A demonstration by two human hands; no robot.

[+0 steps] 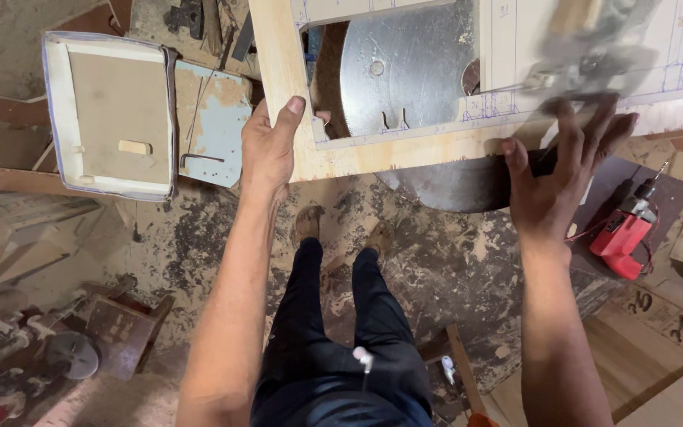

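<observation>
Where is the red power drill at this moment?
In the head view the red power drill lies at the right edge on a dark board, just right of the right hand and below the marked plywood panel.

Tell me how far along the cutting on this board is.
Done: a large opening is already cut out of the board, with a metal plate showing through it. In hand: the left hand holds the board's cut edge in a firm grip, while the right hand reaches toward a blurred tool. Left: pencilled lines on the right part look uncut.
</observation>
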